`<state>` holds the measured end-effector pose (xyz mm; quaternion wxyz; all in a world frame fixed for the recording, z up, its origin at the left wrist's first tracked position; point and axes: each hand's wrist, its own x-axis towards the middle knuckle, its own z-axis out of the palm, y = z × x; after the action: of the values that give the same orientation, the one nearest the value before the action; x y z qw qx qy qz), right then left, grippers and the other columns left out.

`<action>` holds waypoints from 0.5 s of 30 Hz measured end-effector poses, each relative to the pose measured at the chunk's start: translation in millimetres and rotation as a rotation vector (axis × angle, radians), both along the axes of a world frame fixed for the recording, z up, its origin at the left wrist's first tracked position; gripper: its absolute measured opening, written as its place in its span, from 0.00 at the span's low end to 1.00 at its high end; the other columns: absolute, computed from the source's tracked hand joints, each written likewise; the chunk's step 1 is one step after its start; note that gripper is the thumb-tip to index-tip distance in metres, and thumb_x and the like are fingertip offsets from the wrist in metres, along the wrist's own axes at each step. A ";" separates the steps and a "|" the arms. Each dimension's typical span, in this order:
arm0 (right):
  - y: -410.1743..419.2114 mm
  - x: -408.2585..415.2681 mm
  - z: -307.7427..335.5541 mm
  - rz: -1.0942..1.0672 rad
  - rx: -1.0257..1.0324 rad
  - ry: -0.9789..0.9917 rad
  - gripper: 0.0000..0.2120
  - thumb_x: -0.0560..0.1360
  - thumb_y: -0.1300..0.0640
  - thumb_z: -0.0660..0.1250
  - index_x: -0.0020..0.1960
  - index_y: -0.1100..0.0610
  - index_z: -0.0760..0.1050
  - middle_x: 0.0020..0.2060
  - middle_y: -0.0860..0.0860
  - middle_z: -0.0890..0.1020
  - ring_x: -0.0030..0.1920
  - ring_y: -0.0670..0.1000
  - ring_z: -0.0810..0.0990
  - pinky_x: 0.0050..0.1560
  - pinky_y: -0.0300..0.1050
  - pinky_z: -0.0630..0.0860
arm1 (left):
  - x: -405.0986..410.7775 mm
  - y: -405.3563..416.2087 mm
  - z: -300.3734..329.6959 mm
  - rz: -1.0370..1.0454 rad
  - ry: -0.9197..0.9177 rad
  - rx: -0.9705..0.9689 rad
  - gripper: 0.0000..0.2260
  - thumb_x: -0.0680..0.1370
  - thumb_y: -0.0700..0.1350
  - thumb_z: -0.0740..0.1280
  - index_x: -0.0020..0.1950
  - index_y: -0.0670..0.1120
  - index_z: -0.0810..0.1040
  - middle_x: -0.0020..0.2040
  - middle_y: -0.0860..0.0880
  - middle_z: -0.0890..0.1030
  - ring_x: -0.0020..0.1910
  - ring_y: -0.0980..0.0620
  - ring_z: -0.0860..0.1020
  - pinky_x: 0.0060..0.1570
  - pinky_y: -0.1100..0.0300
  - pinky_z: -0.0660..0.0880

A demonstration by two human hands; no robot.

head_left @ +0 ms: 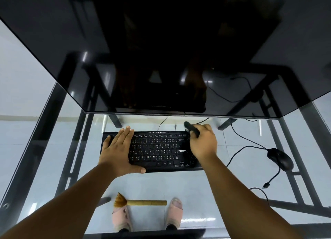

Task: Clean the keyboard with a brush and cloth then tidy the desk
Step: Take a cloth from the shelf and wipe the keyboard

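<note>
A black keyboard lies on the glass desk under the monitor. My left hand lies flat on its left end, fingers straight. My right hand grips a dark, blurred object, apparently a cloth or small brush, at the keyboard's upper right corner. A tan brush with a wooden handle and brown bristles lies on the glass near the front edge, bristles to the left.
A large dark monitor overhangs the back of the desk. A black mouse with a loose cable sits at the right. Through the glass show the black desk frame and my feet in pink slippers.
</note>
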<state>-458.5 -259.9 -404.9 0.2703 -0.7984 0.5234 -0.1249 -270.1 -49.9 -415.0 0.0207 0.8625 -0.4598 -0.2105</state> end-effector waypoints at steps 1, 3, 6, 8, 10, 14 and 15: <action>8.0 8.1 0.1 0.034 -0.002 0.014 0.12 0.78 0.57 0.63 0.59 0.53 0.79 0.55 0.49 0.75 0.46 0.53 0.78 0.47 0.44 0.75 | 3.5 0.7 0.2 -0.002 -0.001 0.006 0.64 0.55 0.78 0.65 0.79 0.51 0.38 0.79 0.54 0.39 0.78 0.54 0.39 0.76 0.46 0.40; 21.3 20.4 -1.2 0.096 -0.003 0.061 0.12 0.77 0.57 0.62 0.59 0.52 0.79 0.57 0.48 0.73 0.46 0.55 0.80 0.48 0.47 0.79 | 9.4 2.7 1.8 -0.005 -0.014 0.022 0.64 0.55 0.78 0.66 0.79 0.51 0.38 0.79 0.53 0.39 0.78 0.53 0.39 0.76 0.46 0.40; 31.0 37.4 -2.3 0.162 -0.014 0.102 0.13 0.78 0.57 0.62 0.60 0.53 0.78 0.57 0.47 0.72 0.47 0.55 0.80 0.47 0.45 0.78 | 17.3 10.9 3.8 0.012 -0.016 0.039 0.65 0.54 0.77 0.69 0.79 0.51 0.39 0.80 0.53 0.40 0.78 0.53 0.40 0.76 0.47 0.39; 38.4 51.4 -1.2 0.227 0.001 0.114 0.13 0.78 0.56 0.61 0.61 0.52 0.78 0.57 0.47 0.72 0.49 0.55 0.79 0.49 0.44 0.79 | 18.9 13.3 4.2 0.025 0.002 0.033 0.66 0.53 0.76 0.70 0.79 0.50 0.39 0.80 0.53 0.42 0.78 0.53 0.41 0.76 0.48 0.39; 49.0 66.5 -0.3 0.282 0.018 0.101 0.13 0.79 0.56 0.61 0.61 0.52 0.78 0.57 0.47 0.72 0.50 0.54 0.79 0.51 0.46 0.80 | 18.8 11.8 3.8 0.024 -0.002 0.025 0.66 0.53 0.76 0.70 0.79 0.50 0.40 0.80 0.53 0.43 0.78 0.53 0.41 0.76 0.49 0.39; 68.3 89.3 -0.7 0.375 0.046 0.039 0.13 0.78 0.57 0.62 0.61 0.52 0.78 0.56 0.47 0.73 0.50 0.54 0.79 0.50 0.46 0.79 | 19.6 10.8 2.6 0.026 0.003 0.027 0.67 0.53 0.76 0.69 0.79 0.50 0.39 0.80 0.53 0.43 0.78 0.54 0.41 0.76 0.51 0.41; 69.3 90.9 -0.2 0.398 0.057 0.027 0.13 0.78 0.57 0.62 0.60 0.52 0.78 0.56 0.46 0.74 0.50 0.53 0.79 0.51 0.46 0.78 | 20.0 11.5 2.2 0.027 0.005 0.025 0.67 0.52 0.77 0.69 0.79 0.50 0.39 0.80 0.53 0.43 0.78 0.54 0.41 0.76 0.51 0.41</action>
<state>-367.6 -190.7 -405.1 0.3049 -0.8798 0.3621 -0.0432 -250.1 -38.4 -412.9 0.0138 0.8683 -0.4454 -0.2179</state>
